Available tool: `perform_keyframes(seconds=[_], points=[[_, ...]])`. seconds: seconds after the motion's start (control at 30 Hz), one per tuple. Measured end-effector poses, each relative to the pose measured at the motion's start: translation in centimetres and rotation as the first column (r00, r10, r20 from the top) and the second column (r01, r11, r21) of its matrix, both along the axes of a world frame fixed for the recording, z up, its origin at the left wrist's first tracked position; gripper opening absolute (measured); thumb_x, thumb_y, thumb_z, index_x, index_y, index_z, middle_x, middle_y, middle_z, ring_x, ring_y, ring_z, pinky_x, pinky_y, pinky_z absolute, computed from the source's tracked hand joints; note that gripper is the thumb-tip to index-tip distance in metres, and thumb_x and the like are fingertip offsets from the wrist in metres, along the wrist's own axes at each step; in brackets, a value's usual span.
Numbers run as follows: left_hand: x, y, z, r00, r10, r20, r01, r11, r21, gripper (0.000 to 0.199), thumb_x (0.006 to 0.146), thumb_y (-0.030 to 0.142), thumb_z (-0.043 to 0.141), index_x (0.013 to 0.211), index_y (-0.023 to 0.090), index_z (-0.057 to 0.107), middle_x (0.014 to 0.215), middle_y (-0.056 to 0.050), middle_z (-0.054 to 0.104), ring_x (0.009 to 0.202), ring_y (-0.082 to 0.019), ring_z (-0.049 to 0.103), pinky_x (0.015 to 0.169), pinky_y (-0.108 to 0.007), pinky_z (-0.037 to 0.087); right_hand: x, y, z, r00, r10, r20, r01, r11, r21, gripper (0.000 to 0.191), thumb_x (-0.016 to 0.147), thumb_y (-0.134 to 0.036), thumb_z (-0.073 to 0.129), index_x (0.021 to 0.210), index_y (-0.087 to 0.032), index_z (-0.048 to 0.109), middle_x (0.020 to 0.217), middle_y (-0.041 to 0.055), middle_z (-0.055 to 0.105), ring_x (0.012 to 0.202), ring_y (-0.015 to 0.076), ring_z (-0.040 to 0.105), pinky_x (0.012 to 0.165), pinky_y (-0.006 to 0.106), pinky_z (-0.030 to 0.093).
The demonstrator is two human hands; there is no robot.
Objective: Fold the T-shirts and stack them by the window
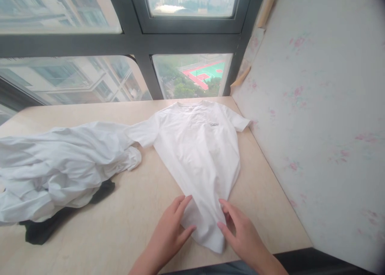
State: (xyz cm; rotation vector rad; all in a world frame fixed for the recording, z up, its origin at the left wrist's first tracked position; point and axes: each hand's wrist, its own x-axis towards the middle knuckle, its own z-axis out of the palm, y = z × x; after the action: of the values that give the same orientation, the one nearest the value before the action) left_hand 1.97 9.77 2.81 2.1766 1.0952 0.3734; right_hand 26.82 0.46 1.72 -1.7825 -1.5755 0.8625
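The white T-shirt (198, 158) lies flat on the pale wooden tabletop (135, 210), neck toward the window (192, 58), hem nearest me. Judged handling: light, soft, limp, not fragile; creases easily. Best hold: the side edges close to the hem, where the body narrows into loose folds. My left hand (168, 227) and right hand (243, 230) flank that end, each with thumb and forefinger apart. Left of the shirt: a crumpled white cloth heap (66, 158), over matte black fabric (45, 227). Right: flower-patterned wallpaper (319, 126).
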Motion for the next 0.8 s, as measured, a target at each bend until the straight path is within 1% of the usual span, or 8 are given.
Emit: perform_keyframes(seconds=[0.1,0.2,0.33,0.43,0.53,0.63,0.7,0.8], points=[[-0.2,-1.0,-0.6,0.999,0.047,0.000,-0.047,0.999,0.000,0.046,0.088,0.026,0.058,0.134,0.025,0.055,0.116,-0.011,0.067,0.101,-0.024,0.066,0.086,-0.037,0.055,-1.3,0.5,0.4,0.997,0.010,-0.070,-0.010,1.000,-0.002,0.051,0.088,-0.031,0.059,0.138,-0.022,0.054,0.128,0.0112,0.065,0.114,0.0253,0.062,0.100,0.040,0.049],[-0.5,-1.0,-0.4,0.989,0.143,0.032,-0.142,0.990,-0.017,0.024,0.094,0.029,0.049,0.107,0.024,0.068,0.094,-0.006,0.071,0.085,-0.021,0.067,0.076,-0.031,0.053,-1.1,1.6,1.8,0.964,-0.065,-0.257,0.047,0.996,-0.075,0.042,0.090,-0.034,0.057,0.129,-0.022,0.061,0.114,0.0087,0.070,0.100,0.0232,0.066,0.091,0.036,0.052],[-0.1,-1.4,2.0,0.949,0.293,0.118,-0.270,0.946,-0.182,0.027,0.094,0.042,0.053,0.088,0.022,0.070,0.076,-0.003,0.068,0.067,-0.015,0.060,0.067,-0.026,0.046,0.4,4.7,6.2,0.733,-0.314,-0.603,0.217,0.949,-0.230,0.044,0.087,-0.049,0.064,0.120,-0.021,0.062,0.080,0.0013,0.067,0.066,0.0148,0.060,0.058,0.024,0.046],[1.5,-2.3,3.9,0.903,0.366,0.226,-0.237,0.862,-0.447,0.036,0.094,0.049,0.052,0.080,0.019,0.067,0.067,-0.002,0.063,0.062,-0.014,0.056,0.062,-0.024,0.044,0.0,7.8,10.2,0.586,-0.324,-0.743,0.293,0.939,-0.178,0.041,0.085,-0.048,0.068,0.117,-0.024,0.061,0.073,-0.0023,0.062,0.060,0.0111,0.054,0.053,0.020,0.042],[3.4,-3.5,4.3,0.836,0.443,0.324,-0.171,0.771,-0.614,0.040,0.091,0.054,0.055,0.078,0.018,0.065,0.065,-0.002,0.062,0.060,-0.014,0.056,0.060,-0.024,0.043,-2.5,10.8,12.5,0.636,-0.009,-0.772,0.090,0.994,0.062,0.045,0.087,-0.042,0.067,0.128,-0.027,0.057,0.089,0.0008,0.067,0.071,0.0120,0.060,0.062,0.022,0.048],[4.4,-4.2,3.5,0.763,0.536,0.361,-0.232,0.749,-0.621,0.043,0.088,0.058,0.057,0.076,0.017,0.064,0.069,-0.005,0.064,0.066,-0.016,0.058,0.064,-0.026,0.045,-4.9,12.5,12.2,0.674,0.352,-0.650,-0.232,0.936,0.267,0.054,0.087,-0.035,0.066,0.138,-0.029,0.051,0.122,0.0060,0.065,0.102,0.0173,0.063,0.087,0.031,0.053],[4.3,-4.3,2.7,0.721,0.589,0.367,-0.285,0.733,-0.617,0.045,0.088,0.060,0.055,0.084,0.016,0.066,0.072,-0.005,0.065,0.069,-0.018,0.059,0.065,-0.028,0.046,-5.4,12.5,10.6,0.784,0.357,-0.509,-0.210,0.923,0.323,0.045,0.089,-0.032,0.061,0.134,-0.026,0.055,0.129,0.0075,0.063,0.113,0.0193,0.060,0.097,0.036,0.051],[3.3,-4.1,1.7,0.693,0.624,0.361,-0.314,0.712,-0.628,0.047,0.085,0.059,0.060,0.106,0.017,0.067,0.091,-0.009,0.071,0.086,-0.024,0.065,0.075,-0.032,0.051,-4.6,10.3,7.3,0.954,0.046,-0.297,0.059,0.940,0.337,0.025,0.094,-0.029,0.050,0.113,-0.021,0.064,0.111,0.0086,0.068,0.102,0.0192,0.063,0.091,0.036,0.053]])
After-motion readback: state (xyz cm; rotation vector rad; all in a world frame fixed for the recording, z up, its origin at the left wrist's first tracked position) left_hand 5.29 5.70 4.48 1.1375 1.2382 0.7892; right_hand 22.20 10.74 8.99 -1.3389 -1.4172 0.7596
